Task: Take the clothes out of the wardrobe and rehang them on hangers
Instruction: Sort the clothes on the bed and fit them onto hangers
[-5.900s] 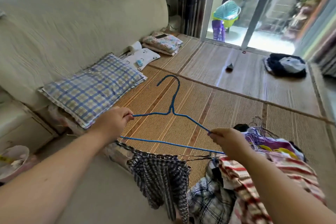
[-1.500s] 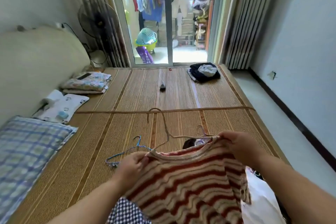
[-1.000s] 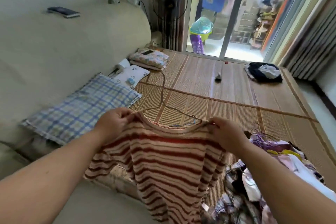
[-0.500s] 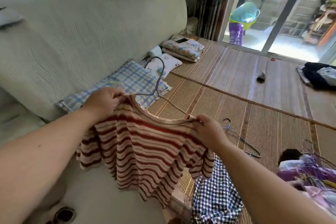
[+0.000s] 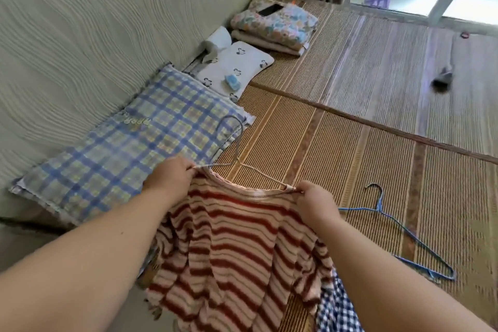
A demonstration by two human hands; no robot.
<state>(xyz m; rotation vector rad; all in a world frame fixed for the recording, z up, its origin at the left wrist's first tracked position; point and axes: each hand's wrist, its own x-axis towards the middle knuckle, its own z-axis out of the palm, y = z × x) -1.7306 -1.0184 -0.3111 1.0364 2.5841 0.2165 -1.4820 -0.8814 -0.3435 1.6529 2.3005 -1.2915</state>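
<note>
**Location of the work.** The striped top hangs in front of me above the near edge of the woven mat. Its neckline is stretched between my two hands. The wire hanger sits inside the neck opening, with its hook pointing far, over the corner of the checked pillow.

**Hazards.**
- Neckline slip. The neck opening looks wide. If either pinch loosens, I judge that the shoulder can slide off that end of the wire and the top will drop to one side.
- Hanger rotation. Nothing supports the hook, and I hold the hanger only at its ends through the cloth. Uneven tension may tip the hook sideways.
- Snagging. The hem hangs close to the checked garment at the near right. The blue hanger lies on the mat just right of my right hand. A low or wide swing could catch either one.

**Hand pose.** Both forearms reach forward with the backs of the hands up.
- My left hand is the farther one. Its fingers are curled tight, pinching the left shoulder of the top at the wire end.
- My right hand is nearer. Its fingers are curled the same way on the right shoulder.
</note>
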